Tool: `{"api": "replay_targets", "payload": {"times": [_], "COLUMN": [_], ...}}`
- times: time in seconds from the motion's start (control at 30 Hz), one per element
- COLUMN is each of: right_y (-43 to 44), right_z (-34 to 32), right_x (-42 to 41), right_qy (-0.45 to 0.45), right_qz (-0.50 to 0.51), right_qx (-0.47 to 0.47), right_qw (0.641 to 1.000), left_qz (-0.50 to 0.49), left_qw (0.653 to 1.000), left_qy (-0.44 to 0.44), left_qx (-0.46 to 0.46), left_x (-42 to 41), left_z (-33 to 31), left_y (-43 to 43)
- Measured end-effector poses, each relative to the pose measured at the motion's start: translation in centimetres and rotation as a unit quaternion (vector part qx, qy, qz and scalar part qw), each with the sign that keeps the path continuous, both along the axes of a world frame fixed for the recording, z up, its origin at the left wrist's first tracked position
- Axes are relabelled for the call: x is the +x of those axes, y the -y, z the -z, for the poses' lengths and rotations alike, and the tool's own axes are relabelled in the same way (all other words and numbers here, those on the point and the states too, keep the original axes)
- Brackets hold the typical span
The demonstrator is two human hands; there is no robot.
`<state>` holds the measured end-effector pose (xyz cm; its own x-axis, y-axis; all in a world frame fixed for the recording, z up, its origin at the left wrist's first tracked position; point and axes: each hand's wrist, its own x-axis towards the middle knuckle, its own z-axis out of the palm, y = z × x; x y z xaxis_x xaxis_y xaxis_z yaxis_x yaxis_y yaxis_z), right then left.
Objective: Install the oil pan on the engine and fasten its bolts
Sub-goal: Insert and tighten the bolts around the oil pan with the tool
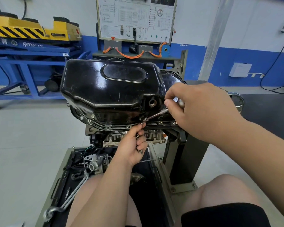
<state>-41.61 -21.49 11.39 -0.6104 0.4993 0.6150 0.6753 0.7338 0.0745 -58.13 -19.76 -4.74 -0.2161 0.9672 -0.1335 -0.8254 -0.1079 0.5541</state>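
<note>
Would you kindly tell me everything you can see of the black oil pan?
The oil pan is glossy black pressed metal, scuffed, with a raised oval panel on its top face and an open drain hole on the near wall. It sits on the engine, its flange carrying several bolts. The left hand pinches a bolt at the flange, where the tool in the right hand points.

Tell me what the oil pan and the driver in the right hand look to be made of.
Oil pan: likely pressed sheet steel, glossy black paint; sharp reflections, stamped oval, light scuffs. Driver in the right hand: bare bright metal, probably chromed steel; its shaft gleams silver.
</note>
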Motion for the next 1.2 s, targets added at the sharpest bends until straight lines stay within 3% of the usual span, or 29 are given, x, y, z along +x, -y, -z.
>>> {"api": "replay_targets", "payload": {"times": [0.43,0.83,1.07,1.2], "right_y": [0.2,0.0,0.4,1.2], "right_z": [0.0,-0.4,0.4,1.7], "right_x": [0.6,1.0,0.4,-0.3], "right_qy": [0.002,-0.004,0.005,0.001], "right_qz": [-0.015,-0.045,-0.059,-0.078], "right_qx": [-0.018,-0.101,-0.096,-0.025], "right_qw": [1.000,0.994,0.994,0.997], "left_qz": [0.020,0.049,0.037,0.007], "left_qw": [1.000,0.996,0.996,0.996], "left_qy": [0.003,0.072,0.076,0.088], "left_qx": [-0.010,0.002,-0.010,-0.022], "left_x": [0.2,-0.4,-0.6,-0.8], "left_z": [0.0,0.5,0.7,0.7], "left_y": [0.0,-0.3,-0.3,-0.3]}}
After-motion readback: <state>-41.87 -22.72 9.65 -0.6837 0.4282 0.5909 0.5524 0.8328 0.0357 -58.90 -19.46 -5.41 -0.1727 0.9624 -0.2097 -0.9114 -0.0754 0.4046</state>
